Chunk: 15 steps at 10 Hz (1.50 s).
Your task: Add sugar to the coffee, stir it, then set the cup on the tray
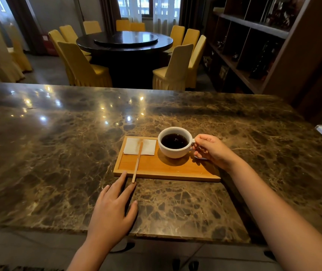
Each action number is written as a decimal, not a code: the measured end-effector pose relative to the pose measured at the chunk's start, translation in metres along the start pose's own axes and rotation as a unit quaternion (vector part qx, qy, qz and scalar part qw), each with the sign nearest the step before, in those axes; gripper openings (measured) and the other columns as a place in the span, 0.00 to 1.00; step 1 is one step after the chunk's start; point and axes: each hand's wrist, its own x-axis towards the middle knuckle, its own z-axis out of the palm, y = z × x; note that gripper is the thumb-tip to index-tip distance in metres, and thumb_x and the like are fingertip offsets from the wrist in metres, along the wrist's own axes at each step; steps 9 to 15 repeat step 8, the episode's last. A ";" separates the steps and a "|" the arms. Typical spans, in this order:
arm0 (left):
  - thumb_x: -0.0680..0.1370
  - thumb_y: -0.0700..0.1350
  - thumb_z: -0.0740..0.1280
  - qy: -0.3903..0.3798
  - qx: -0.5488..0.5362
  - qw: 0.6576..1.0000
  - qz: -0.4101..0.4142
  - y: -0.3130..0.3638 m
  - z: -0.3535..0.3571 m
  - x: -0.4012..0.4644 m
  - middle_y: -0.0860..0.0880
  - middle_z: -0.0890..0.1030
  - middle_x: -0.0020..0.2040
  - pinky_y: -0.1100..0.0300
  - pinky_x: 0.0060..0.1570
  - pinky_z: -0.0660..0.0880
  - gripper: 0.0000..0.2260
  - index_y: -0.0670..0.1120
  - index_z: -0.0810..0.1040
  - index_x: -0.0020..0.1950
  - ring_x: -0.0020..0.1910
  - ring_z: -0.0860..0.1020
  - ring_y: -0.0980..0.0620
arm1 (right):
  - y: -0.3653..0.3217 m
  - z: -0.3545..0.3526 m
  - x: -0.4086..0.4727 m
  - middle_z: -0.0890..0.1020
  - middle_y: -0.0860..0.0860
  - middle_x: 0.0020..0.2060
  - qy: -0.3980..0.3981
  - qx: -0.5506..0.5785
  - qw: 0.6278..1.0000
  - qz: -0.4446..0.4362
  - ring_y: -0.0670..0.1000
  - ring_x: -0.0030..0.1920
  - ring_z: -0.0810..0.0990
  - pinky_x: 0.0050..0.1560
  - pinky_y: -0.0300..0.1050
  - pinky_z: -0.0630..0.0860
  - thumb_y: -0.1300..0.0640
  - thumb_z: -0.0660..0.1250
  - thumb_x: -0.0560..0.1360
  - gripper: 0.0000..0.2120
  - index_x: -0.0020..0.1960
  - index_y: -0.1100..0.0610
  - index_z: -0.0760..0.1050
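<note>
A polished brown marble desk [58, 153] with pale veins reflects ceiling lights. Beyond it stands a dark round dining table [125, 43] ringed by yellow-covered chairs [82, 65], with curtained windows behind and dark shelving [254, 45] at the right. No writing can be read anywhere.

A wooden tray [166, 169] lies on the desk. On it a white cup [175, 142] holds black coffee [174, 141]. The right hand [213, 149] has its grip closed on the cup's handle. A white napkin [148, 146] lies in the tray's far left corner, and a wooden stir stick [137, 163] lies across it, its near end overhanging the tray's edge. The left hand [111, 210] lies flat on the desk, grip open and empty, fingertips just beside the stick's end.
</note>
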 end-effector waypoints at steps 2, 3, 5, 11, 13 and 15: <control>0.73 0.54 0.60 0.011 0.001 1.000 -0.001 0.000 0.000 0.000 0.47 0.64 0.71 0.48 0.63 0.60 0.22 0.47 0.74 0.64 0.64 0.60 0.55 | -0.002 -0.003 0.001 0.76 0.57 0.29 0.026 -0.069 0.997 0.022 0.50 0.27 0.76 0.31 0.47 0.77 0.59 0.55 0.80 0.13 0.40 0.61 0.73; 0.73 0.55 0.58 0.010 0.001 1.000 -0.001 0.001 0.000 0.000 0.47 0.64 0.71 0.48 0.64 0.60 0.23 0.47 0.74 0.64 0.64 0.60 0.55 | -0.004 -0.002 0.002 0.77 0.57 0.30 0.058 -0.122 0.990 0.026 0.48 0.26 0.78 0.29 0.43 0.77 0.59 0.57 0.79 0.12 0.41 0.61 0.75; 0.74 0.56 0.56 0.003 0.000 1.000 -0.004 0.000 -0.002 0.000 0.47 0.63 0.71 0.49 0.64 0.59 0.23 0.47 0.74 0.64 0.65 0.61 0.55 | -0.009 0.000 0.001 0.83 0.59 0.37 0.120 -0.198 0.973 0.009 0.49 0.32 0.82 0.32 0.39 0.80 0.58 0.61 0.78 0.07 0.44 0.57 0.76; 0.75 0.49 0.65 -0.003 0.008 1.000 -0.003 0.000 -0.001 0.001 0.44 0.63 0.72 0.46 0.64 0.61 0.19 0.46 0.72 0.66 0.67 0.67 0.45 | -0.003 0.010 -0.023 0.77 0.54 0.48 0.250 -0.537 0.806 0.003 0.51 0.45 0.75 0.38 0.43 0.74 0.49 0.65 0.75 0.11 0.50 0.55 0.75; 0.75 0.49 0.65 -0.003 0.008 1.000 -0.003 0.000 -0.001 0.001 0.44 0.63 0.72 0.46 0.64 0.61 0.19 0.46 0.72 0.66 0.67 0.67 0.45 | -0.003 0.010 -0.023 0.77 0.54 0.48 0.250 -0.537 0.806 0.003 0.51 0.45 0.75 0.38 0.43 0.74 0.49 0.65 0.75 0.11 0.50 0.55 0.75; 0.75 0.49 0.65 -0.003 0.008 1.000 -0.003 0.000 -0.001 0.001 0.44 0.63 0.72 0.46 0.64 0.61 0.19 0.46 0.72 0.66 0.67 0.67 0.45 | -0.003 0.010 -0.023 0.77 0.54 0.48 0.250 -0.537 0.806 0.003 0.51 0.45 0.75 0.38 0.43 0.74 0.49 0.65 0.75 0.11 0.50 0.55 0.75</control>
